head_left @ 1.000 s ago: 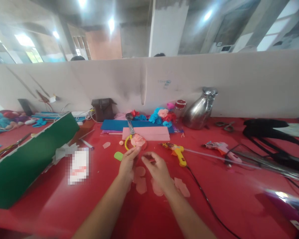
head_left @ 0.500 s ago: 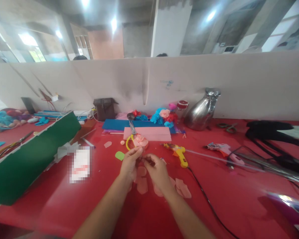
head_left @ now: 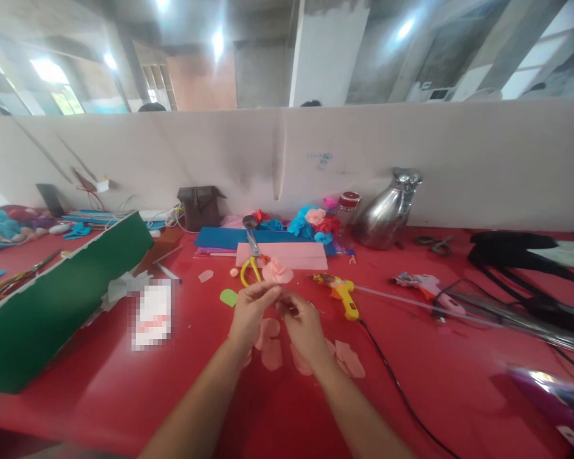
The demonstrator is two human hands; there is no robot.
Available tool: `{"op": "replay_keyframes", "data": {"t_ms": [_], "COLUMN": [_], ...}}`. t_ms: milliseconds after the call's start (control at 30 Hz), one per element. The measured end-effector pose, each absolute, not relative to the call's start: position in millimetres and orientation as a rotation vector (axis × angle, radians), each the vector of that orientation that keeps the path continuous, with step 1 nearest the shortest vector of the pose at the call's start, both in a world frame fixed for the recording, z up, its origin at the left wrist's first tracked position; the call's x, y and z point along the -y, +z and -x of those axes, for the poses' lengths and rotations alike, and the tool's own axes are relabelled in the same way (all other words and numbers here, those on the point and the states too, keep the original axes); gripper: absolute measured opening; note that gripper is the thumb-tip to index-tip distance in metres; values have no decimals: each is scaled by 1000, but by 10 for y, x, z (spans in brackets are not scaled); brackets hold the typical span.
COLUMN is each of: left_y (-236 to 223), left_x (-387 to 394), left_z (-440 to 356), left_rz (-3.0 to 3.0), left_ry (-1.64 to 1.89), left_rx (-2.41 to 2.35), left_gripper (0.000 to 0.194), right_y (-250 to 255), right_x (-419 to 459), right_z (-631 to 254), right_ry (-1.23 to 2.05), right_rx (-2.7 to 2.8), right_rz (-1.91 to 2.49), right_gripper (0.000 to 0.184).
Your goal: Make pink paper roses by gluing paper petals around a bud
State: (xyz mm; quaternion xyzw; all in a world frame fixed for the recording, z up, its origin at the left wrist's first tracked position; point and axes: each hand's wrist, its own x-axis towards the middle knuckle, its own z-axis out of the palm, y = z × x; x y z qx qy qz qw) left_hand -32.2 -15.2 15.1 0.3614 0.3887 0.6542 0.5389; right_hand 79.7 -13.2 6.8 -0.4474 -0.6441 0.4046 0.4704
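Note:
My left hand [head_left: 251, 310] is closed in a pinch under a small pink paper flower [head_left: 277, 272], holding it up above the red table [head_left: 124, 382]. My right hand [head_left: 305, 322] is closed too, its fingertips pressed against the left hand's at the flower's base; what it holds is too small to make out. Several cut pink paper petals [head_left: 349, 359] lie on the table under and beside my hands. Yellow-handled scissors [head_left: 251, 255] lie just beyond the flower, and a yellow glue gun [head_left: 343, 295] lies to the right of my hands.
A pink paper sheet [head_left: 291, 254] and blue sheet [head_left: 220, 238] lie behind the scissors, with finished paper flowers [head_left: 310, 221] and a silver jug [head_left: 385, 213] by the white partition. A green board [head_left: 52, 306] leans at left. A second glue gun [head_left: 423, 284] and black cables [head_left: 521, 258] lie at right.
My right hand has moved left and closed against my left hand at the flower's base. The flower has risen slightly and shifted a little to the right.

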Motion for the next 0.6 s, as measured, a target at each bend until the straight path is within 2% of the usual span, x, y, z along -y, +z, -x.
{"op": "replay_keyframes", "data": {"t_ms": [600], "left_y": [83], "left_x": [103], "left_z": [345], "left_rz": [-761], "left_ry": [1604], "left_rx": [-1044], "left_gripper": [21], "right_y": [19], "right_x": [138], "right_z": [-777], "right_ry": [1044], "right_rx": [1552], "right_rz": [1099], "right_gripper": [22]}}
